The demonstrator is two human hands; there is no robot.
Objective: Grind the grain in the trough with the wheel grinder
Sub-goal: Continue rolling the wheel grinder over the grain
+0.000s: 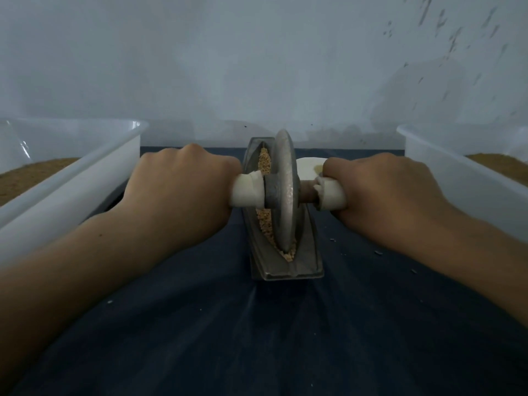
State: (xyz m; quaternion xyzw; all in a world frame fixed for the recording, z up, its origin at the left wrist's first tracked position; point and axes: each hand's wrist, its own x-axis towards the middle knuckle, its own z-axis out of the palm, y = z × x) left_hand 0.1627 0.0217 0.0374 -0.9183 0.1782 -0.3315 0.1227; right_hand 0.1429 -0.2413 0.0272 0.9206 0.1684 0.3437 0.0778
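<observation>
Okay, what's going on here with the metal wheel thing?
A person is grinding grain by hand. The left hand and right hand each grip a white-wrapped end of the axle of the wheel grinder, whose metal disc stands upright in the narrow metal trough. Coarse, pale grain lies in the trough beside the disc. The trough sits on a dark blue cloth, with a white left tub and right tub of brown material alongside.
</observation>
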